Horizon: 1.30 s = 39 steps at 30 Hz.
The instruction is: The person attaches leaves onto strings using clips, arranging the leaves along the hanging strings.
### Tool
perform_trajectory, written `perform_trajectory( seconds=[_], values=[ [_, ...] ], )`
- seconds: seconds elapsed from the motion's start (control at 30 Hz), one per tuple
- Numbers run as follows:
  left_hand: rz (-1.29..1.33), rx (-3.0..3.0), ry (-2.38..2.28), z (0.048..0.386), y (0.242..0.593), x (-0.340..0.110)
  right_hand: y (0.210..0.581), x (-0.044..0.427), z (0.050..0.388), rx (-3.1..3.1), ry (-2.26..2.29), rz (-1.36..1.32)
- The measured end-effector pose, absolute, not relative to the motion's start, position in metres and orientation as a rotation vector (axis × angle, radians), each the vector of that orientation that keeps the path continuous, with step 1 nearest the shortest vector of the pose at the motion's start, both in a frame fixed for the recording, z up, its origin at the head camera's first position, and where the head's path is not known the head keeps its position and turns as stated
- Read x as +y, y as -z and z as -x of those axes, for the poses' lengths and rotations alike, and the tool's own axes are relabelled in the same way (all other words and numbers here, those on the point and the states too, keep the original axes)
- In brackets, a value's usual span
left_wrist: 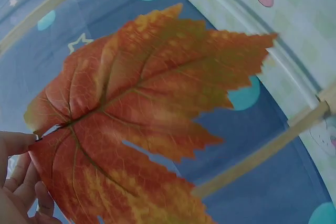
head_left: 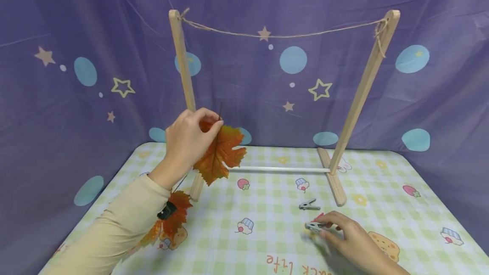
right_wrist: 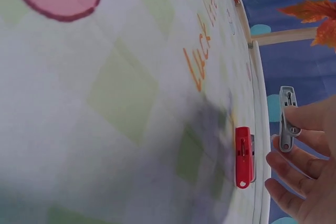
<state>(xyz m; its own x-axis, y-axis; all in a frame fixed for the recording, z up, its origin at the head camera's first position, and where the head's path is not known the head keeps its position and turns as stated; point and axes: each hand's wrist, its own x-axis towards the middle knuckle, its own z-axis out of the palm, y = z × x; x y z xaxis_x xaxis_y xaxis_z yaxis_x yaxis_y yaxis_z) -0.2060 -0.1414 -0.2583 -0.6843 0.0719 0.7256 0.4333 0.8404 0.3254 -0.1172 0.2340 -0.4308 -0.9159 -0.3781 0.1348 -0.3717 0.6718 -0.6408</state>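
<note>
My left hand (head_left: 187,139) pinches the stem of an orange-red maple leaf (head_left: 221,156) in front of the left wooden post. In the left wrist view the leaf (left_wrist: 131,87) spreads out from the fingertips, green tinting part of its edge. Low over the table, my right hand (head_left: 353,241) holds a grey clothespin (right_wrist: 287,121) between thumb and fingers. A red clothespin (right_wrist: 243,156) lies on the cloth beside that hand; in the head view it is mostly hidden. Another grey clothespin (head_left: 309,205) lies a little farther back.
A wooden stand rises at the back, its right post (head_left: 361,96) and left post (head_left: 183,63) joined by a sagging twine (head_left: 275,36) on top and a white rod (head_left: 282,169) below. More autumn leaves (head_left: 177,213) lie partly hidden under the left forearm. A checked cloth (head_left: 275,232) covers the table.
</note>
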Motion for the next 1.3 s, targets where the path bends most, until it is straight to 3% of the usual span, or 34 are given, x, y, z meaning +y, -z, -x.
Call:
perform_trajectory(
  seconds=[0.83, 1.3],
  values=[
    [0.414, -2.271, 0.524, 0.241, 0.225, -0.156, 0.405, 0.215, 0.12, 3.07, 1.105, 0.694],
    [0.397, -2.26, 0.464, 0.253, 0.208, -0.17, 0.367, 0.206, 0.133, 3.156, 1.171, 0.918]
  ],
)
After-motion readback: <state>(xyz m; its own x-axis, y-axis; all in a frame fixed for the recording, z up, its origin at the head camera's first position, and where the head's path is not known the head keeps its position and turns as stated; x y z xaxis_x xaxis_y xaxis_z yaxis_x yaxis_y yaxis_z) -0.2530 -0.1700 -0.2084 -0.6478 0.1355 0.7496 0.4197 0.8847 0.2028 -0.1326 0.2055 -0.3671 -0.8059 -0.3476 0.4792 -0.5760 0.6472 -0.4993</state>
